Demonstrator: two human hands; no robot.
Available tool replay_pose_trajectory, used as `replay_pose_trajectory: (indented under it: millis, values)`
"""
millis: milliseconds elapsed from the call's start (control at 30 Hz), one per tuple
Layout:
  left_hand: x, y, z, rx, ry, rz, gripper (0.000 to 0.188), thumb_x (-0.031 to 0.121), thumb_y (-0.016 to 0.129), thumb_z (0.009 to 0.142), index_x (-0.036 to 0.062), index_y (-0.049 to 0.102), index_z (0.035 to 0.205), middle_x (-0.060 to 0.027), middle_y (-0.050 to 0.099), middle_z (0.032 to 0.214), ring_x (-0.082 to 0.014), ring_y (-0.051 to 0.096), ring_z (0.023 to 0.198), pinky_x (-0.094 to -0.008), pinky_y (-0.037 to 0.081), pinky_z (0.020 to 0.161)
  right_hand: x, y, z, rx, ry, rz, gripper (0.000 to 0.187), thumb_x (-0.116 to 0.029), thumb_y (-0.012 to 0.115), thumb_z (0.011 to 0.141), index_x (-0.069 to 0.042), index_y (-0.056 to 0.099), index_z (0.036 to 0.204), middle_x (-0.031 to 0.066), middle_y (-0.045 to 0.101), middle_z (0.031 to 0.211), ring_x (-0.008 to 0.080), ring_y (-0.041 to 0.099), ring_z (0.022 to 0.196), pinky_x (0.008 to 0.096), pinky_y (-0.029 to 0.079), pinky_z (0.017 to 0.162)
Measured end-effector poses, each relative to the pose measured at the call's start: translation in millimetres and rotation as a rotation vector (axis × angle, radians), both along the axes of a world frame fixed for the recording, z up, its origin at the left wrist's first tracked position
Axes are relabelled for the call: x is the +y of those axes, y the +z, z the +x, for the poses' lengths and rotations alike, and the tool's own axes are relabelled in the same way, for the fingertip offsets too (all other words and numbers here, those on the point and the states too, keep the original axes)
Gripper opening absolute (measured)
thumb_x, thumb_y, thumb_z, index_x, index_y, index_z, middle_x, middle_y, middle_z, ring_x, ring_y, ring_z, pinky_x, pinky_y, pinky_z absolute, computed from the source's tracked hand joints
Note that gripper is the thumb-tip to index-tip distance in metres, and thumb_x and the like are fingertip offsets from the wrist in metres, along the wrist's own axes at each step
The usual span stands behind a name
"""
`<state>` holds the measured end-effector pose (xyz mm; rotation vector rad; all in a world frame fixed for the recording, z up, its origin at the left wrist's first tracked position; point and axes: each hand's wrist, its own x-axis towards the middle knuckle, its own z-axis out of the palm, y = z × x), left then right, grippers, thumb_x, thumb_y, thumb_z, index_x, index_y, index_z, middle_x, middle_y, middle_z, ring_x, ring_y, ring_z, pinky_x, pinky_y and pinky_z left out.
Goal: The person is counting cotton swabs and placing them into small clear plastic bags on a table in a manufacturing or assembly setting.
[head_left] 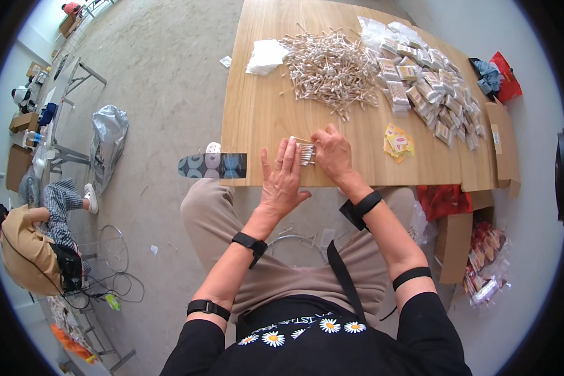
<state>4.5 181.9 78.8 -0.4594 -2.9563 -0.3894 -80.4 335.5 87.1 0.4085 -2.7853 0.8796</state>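
Left-hand fingers [287, 158] partly hide the cotton-swab row [306, 154]; the bench [255, 103] is cut by the upper edge, the black T-shirt [382, 358] by the lower.

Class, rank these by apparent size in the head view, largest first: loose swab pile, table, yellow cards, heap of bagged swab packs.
1. Table
2. Heap of bagged swab packs
3. Loose swab pile
4. Yellow cards

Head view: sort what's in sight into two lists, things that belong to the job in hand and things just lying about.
Likely part of the job:
swab batch between left hand and right hand
loose swab heap
swab packets
yellow cards
white stack, sheets or bags

Apparently just lying about:
silvery sack
blue-grey cloth
white scrap
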Motion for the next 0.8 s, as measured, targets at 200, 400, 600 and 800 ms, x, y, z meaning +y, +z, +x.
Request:
replay_pose_trajectory:
  millis: [200,400,600,800]
  values:
    - [-5.7,0.9,0.3,-0.013,-0.003,0.042,0.129,0.049,0.090,0.055,-0.0027,0.026,0.154,-0.0190,0.021,0.163,-0.0314,0.016,0.153,-0.0623,0.003,0.121,-7.7,-1.1,-17.1,0.047,0.060,0.024,0.009,-0.005,0.061,0.084,-0.008,0.069,0.082,0.0142,0.061,0.089,0.0361,0.065,0.079,0.0464,0.053,0.070]
    - [-7.1,-2.0,-4.2,-0.004,-0.012,0.043,0.131,0.048,0.090,0.055,-0.0024,0.023,0.155,-0.0189,0.021,0.163,-0.0316,0.016,0.154,-0.0615,0.003,0.121,-20.5,-4.2,1.7,0.091,0.163,-0.011,0.007,-0.005,0.061,0.083,-0.006,0.068,0.081,0.0142,0.062,0.089,0.0354,0.064,0.086,0.0445,0.053,0.076]
    - [-9.5,-3.8,1.2,-0.038,0.019,-0.013,0.129,0.045,0.091,0.054,0.0005,0.025,0.156,-0.0178,0.023,0.163,-0.0303,0.017,0.153,-0.0598,0.004,0.122,-2.4,12.4,27.3,0.041,0.184,0.012,0.050,-0.016,0.077,0.073,-0.002,0.064,0.119,0.0172,0.061,0.119,0.0382,0.055,0.116,0.0453,0.047,0.098]
    - [-4.6,-12.4,2.5,0.059,0.068,-0.144,0.128,0.035,0.091,0.052,0.0017,0.025,0.156,-0.0162,0.024,0.162,-0.0296,0.018,0.153,-0.0546,0.010,0.124,6.6,6.8,60.3,-0.048,0.352,0.229,0.112,-0.026,0.089,0.058,0.004,0.032,0.150,0.0234,0.035,0.154,0.0395,0.029,0.146,0.0495,0.025,0.120]
